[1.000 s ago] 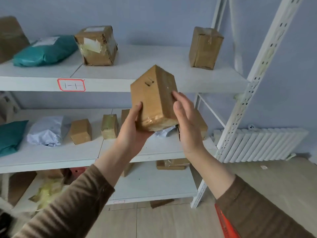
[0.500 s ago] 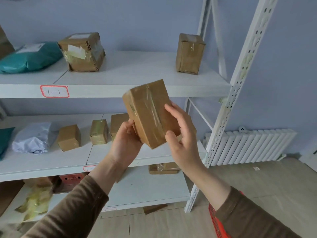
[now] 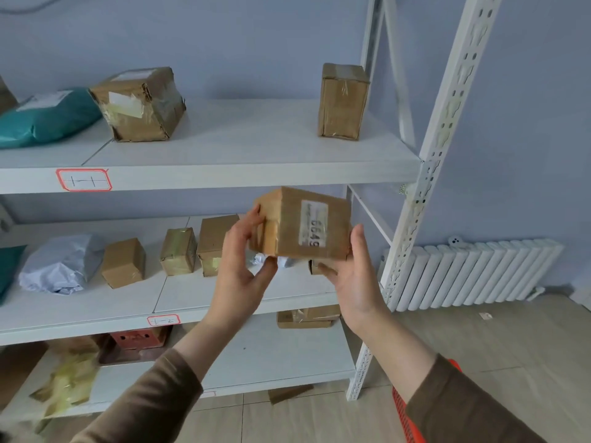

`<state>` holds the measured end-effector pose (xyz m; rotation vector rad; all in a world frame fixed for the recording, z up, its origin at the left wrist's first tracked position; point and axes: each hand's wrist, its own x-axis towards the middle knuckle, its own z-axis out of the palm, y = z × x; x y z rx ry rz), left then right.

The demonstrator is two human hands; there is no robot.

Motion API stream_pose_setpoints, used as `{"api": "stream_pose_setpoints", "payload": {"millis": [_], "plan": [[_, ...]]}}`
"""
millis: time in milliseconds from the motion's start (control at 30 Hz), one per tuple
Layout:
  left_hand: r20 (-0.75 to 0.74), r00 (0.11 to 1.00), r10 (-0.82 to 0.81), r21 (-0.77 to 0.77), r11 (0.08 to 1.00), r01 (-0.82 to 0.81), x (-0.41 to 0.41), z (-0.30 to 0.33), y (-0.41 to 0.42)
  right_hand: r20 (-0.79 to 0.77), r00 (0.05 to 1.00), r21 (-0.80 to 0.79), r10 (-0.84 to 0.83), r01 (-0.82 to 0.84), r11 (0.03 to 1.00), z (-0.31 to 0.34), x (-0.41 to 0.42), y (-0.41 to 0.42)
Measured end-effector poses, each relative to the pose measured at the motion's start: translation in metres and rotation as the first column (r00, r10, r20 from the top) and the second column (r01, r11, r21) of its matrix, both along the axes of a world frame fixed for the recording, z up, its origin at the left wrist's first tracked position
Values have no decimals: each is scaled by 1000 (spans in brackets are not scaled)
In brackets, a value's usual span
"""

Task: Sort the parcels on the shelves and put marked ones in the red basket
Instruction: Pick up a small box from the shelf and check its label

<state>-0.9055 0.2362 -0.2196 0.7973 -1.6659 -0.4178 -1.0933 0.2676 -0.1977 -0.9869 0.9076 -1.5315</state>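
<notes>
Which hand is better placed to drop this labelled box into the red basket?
Probably right: the right hand supports the box from below, and the red basket sits under that forearm; the left hand is farther away.

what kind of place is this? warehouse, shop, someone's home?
Most likely a small parcel pickup or sorting room, not a shop floor. White metal shelving holds taped cardboard boxes and poly mailers, the shelf edges carry handwritten red-bordered tags, and the box in hand has a numbered sticker.

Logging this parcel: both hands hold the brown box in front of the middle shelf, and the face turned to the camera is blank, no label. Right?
Not quite. Both hands, left hand and right hand, do hold the brown box, but the head view shows a white label with printed digits on the facing side.
</notes>
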Motion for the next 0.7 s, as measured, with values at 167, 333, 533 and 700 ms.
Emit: {"api": "stream_pose_setpoints", "payload": {"millis": [167,333,533,700], "plan": [[306,917,255,-482,872,-82,1,-9,-3,176,968,84,178,-195,977,7,-18,-1],[295,941,167,-340,938,-60,4,-21,-2,-9,997,11,77,-77,997,1,-14,1],[53,998,-35,-44,998,37,-14,-9,14,-95,992,-239,-77,52,970,-3,-16,-3],[-209,971,-113,139,980,143,-37,11,25,-72,996,-306,-45,21,952,-1,-27,-14]]}}
